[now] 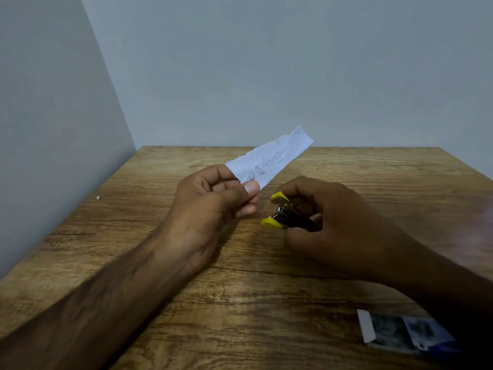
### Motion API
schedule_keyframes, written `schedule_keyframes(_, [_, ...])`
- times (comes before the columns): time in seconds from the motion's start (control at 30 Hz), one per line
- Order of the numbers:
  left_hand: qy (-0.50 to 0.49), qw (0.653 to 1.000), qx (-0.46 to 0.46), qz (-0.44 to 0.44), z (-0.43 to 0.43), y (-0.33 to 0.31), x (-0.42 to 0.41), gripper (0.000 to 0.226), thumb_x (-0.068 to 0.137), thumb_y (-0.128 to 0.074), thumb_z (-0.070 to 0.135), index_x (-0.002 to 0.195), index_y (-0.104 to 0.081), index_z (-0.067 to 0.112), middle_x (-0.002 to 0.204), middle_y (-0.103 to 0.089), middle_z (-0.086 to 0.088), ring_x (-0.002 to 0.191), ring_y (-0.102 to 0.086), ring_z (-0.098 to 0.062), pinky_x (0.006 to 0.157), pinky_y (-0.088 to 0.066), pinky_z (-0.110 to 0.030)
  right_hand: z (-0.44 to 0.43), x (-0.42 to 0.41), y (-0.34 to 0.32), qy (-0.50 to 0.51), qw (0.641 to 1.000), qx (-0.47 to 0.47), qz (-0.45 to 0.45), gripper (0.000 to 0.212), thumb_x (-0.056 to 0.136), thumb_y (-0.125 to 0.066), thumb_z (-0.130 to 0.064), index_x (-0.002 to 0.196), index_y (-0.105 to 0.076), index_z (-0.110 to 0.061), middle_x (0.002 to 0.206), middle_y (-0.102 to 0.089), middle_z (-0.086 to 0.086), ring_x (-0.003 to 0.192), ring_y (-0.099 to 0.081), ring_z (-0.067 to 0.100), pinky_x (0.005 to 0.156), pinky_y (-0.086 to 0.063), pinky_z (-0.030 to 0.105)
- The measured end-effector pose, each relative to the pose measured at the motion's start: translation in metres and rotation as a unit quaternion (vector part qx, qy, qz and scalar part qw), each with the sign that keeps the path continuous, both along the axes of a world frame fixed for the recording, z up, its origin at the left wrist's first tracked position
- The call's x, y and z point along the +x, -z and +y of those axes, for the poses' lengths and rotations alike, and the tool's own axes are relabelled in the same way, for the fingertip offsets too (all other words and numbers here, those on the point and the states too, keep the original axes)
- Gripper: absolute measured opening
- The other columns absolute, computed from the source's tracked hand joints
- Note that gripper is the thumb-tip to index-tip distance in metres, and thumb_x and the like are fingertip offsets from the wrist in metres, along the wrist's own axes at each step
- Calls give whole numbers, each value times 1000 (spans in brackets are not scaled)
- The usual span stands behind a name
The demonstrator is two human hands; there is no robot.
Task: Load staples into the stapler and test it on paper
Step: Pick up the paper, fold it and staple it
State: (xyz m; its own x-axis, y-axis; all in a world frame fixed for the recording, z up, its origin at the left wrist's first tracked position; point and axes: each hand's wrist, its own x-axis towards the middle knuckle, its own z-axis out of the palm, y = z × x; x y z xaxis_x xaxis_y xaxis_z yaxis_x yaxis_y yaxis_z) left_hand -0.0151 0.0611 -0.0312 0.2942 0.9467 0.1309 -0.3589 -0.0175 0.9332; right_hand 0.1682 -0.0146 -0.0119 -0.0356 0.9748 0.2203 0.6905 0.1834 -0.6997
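Small yellow-tipped stapler (pixel 289 213) held just above the surface (pixel 213 303), mouth gaping toward the left, wrapped in the right hand (pixel 338 222) with fingers curled round its rear half. Just beside that mouth, not yet in it, a crumpled paper strip (pixel 269 158), pinched at its near end between thumb and fingers (pixel 249 188) of the left hand (pixel 205 206), far end slanting up and away; small dark marks along it, perhaps staples, too small to tell. Testing step in hand, by the look of it. Next move likely calls for sliding the strip's edge between the open halves, then squeezing. Near the right forearm, a small box (pixel 400 333), probably for staples, lying flat; contents hidden.
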Motion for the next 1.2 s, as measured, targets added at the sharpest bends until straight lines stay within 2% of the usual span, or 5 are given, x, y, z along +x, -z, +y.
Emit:
schedule_keyframes(0.3, [29, 999, 5, -41, -6, 2, 4, 36, 74, -78, -2, 107, -69, -11, 88, -78, -24, 69, -75, -29, 69, -61, -36, -1, -1, 1, -103, 969, -74, 213, 22, 90, -66, -12, 109, -73, -20, 89, -69, 21, 71, -59, 18, 56, -44, 25])
schedule_keyframes(0.63, [31, 998, 49, -31, -6, 5, 5, 27, 74, -81, 0, 98, -73, -8, 82, -77, -21, 68, -75, -25, 70, -60, -32, 0, -3, 1, -99, 976, -29, 191, 30, 88, -66, -39, 117, -70, -34, 89, -75, -16, 77, -66, -6, 63, -51, 14])
schedule_keyframes(0.8, [37, 997, 56, -30, -7, 4, 4, 16, 75, -82, -2, 89, -76, 2, 76, -76, -13, 68, -74, -18, 68, -60, -29, 1, -6, 4, -72, 987, 39, 136, 40, 88, -66, -48, 122, -68, -28, 114, -77, 4, 108, -72, 25, 93, -55, 56])
schedule_keyframes(1.07, [44, 996, 80, -20, -10, 3, 4, 14, 68, -83, 2, 78, -77, 9, 70, -75, -6, 67, -75, -16, 68, -61, -27, 3, -4, 7, -70, 988, 73, 120, 43, 86, -64, -54, 123, -68, -33, 106, -78, 1, 92, -73, 23, 79, -59, 52])
schedule_keyframes(1.2, [48, 996, 76, -23, -8, 5, 3, 22, 69, -82, 0, 90, -74, -4, 75, -76, -14, 69, -76, -20, 69, -62, -30, 4, -3, 6, -66, 987, 89, 118, 36, 88, -67, -44, 120, -72, -30, 101, -79, -15, 82, -72, 4, 70, -57, 29])
